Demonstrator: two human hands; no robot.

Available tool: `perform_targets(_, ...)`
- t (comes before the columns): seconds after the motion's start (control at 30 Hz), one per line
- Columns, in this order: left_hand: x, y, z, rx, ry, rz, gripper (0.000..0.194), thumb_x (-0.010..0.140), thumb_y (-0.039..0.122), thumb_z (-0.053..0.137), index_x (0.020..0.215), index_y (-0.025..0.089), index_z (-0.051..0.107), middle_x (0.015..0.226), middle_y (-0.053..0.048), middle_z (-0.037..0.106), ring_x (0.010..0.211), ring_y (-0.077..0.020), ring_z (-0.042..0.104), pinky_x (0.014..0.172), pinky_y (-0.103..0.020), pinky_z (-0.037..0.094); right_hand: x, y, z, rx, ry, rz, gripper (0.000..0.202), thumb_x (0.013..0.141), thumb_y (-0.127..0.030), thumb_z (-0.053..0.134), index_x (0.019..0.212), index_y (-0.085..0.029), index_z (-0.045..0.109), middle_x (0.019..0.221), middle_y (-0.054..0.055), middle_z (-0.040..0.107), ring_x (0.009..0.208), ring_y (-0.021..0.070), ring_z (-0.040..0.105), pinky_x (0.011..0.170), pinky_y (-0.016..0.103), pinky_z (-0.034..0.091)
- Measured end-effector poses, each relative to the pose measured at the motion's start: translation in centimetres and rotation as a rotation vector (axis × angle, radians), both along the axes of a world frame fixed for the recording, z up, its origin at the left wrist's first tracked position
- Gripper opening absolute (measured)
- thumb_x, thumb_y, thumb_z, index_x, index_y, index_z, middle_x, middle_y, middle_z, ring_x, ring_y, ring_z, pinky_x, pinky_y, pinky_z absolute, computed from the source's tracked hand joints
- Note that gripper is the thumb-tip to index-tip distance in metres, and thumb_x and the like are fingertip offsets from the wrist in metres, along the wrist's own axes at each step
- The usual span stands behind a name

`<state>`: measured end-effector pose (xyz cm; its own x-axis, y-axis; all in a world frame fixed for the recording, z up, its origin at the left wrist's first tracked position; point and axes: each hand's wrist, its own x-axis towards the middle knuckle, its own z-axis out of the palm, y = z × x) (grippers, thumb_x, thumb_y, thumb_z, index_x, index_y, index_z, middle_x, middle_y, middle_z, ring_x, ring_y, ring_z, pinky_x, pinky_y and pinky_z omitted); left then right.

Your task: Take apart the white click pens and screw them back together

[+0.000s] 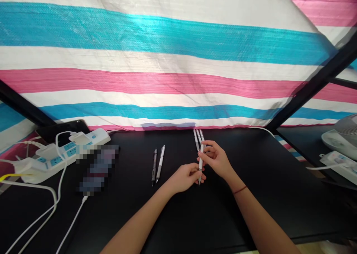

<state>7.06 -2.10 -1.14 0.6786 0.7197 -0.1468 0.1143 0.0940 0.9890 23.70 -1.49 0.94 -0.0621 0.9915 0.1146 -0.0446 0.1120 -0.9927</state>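
Observation:
A white pen points tip-down over the black table, held by both of my hands. My left hand pinches its lower part near the grey tip. Higher up, my right hand grips the white barrel between thumb and fingers. Just behind my hands, several white pens lie side by side, their lower ends partly hidden. To the left rest a dark pen and another white pen with a grey grip, close together and roughly parallel.
A white power strip with plugs and cables runs along the left, a dark phone behind it. A blurred-out device on a white cable lies nearer. At right are a fan and another power strip. Striped sheeting hangs behind.

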Motion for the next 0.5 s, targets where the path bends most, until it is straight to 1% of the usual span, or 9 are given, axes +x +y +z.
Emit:
perform_targets(0.07, 0.01, -0.01, -0.03, 0.000, 0.008, -0.004, 0.028, 0.087, 0.033, 0.051, 0.103, 0.012, 0.058, 0.092, -0.010, 0.067, 0.078, -0.0166, 0.063, 0.073, -0.033, 0.049, 0.09, 0.00, 0.02, 0.002, 0.001, 0.019, 0.042, 0.074, -0.036, 0.070, 0.107, -0.023, 0.048, 0.078, -0.001, 0.058, 0.069, 0.0204, 0.068, 0.052, 0.029, 0.055)
perform_targets(0.17, 0.02, -0.03, -0.02, -0.003, 0.006, -0.004, 0.028, 0.087, 0.034, 0.050, 0.103, 0.012, 0.058, 0.092, -0.010, 0.067, 0.077, -0.0161, 0.063, 0.073, -0.032, 0.049, 0.30, 0.04, 0.06, -0.016, 0.015, 0.044, 0.045, 0.074, -0.037, 0.070, 0.110, -0.024, 0.045, 0.080, -0.002, 0.058, 0.069, 0.0193, 0.068, 0.054, 0.029, 0.056)
perform_targets(0.27, 0.03, -0.04, 0.02, 0.009, 0.018, -0.010, 0.027, 0.087, 0.033, 0.051, 0.102, 0.012, 0.059, 0.091, -0.009, 0.067, 0.077, -0.0160, 0.063, 0.072, -0.032, 0.050, 0.46, 0.10, 0.06, -0.034, 0.009, 0.082, 0.044, 0.074, -0.039, 0.069, 0.108, -0.024, 0.046, 0.080, -0.002, 0.058, 0.069, 0.0195, 0.068, 0.054, 0.030, 0.057)
perform_targets(0.4, 0.02, -0.03, -0.08, 0.004, -0.002, 0.001, 0.028, 0.087, 0.035, 0.051, 0.102, 0.012, 0.058, 0.091, -0.010, 0.067, 0.076, -0.0163, 0.062, 0.072, -0.033, 0.050, 0.38, 0.12, 0.04, -0.025, 0.003, 0.041, 0.049, 0.074, -0.038, 0.069, 0.113, -0.025, 0.044, 0.081, -0.002, 0.058, 0.068, 0.0190, 0.068, 0.054, 0.030, 0.057)
perform_targets(0.5, 0.01, -0.01, -0.21, -0.007, 0.001, -0.005, 0.028, 0.087, 0.035, 0.051, 0.102, 0.013, 0.058, 0.091, -0.009, 0.067, 0.077, -0.0166, 0.063, 0.072, -0.033, 0.050, 0.23, 0.10, 0.03, -0.028, 0.000, 0.040, 0.045, 0.073, -0.039, 0.070, 0.108, -0.024, 0.046, 0.079, -0.002, 0.058, 0.067, 0.0191, 0.068, 0.052, 0.030, 0.056)
